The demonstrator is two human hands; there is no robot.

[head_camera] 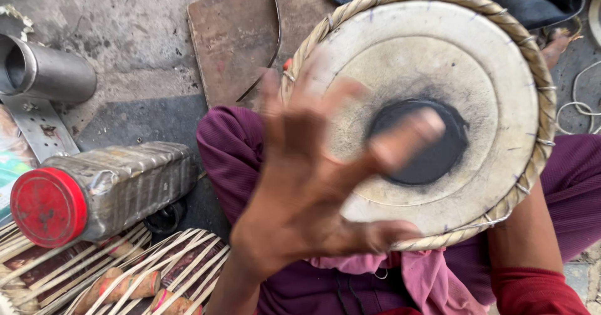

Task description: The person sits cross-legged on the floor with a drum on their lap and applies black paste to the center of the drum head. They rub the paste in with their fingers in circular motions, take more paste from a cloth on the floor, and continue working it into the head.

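The drum (432,64) fills the upper right of the frame, resting on the person's lap with its round skin head tilted up to the camera. The head is pale, taut hide with a black disc (421,144) near its middle, and a braided rope hoop (543,89) runs round the rim. It looks like a solid, fairly heavy body with a stiff shell but a tender face: the skin and the black patch would mark or dent under hard pressure, so the rim braid and the sides below it seem the safer places to grip.

The left hand (313,183) hovers in front of the head at centre frame, blurred by motion, fingers spread wide and holding nothing; a fingertip lies over the edge of the black disc. The right hand is hidden behind the drum; only a red sleeve (532,290) shows at the lower right, so its grip cannot be told.

Around the drum lie purple trousers (231,139), a brown board (238,27) on the floor at upper centre, a plastic bottle with a red cap (49,206) at left, a metal tube (44,71) at upper left, and a woven basket (144,277) at lower left.
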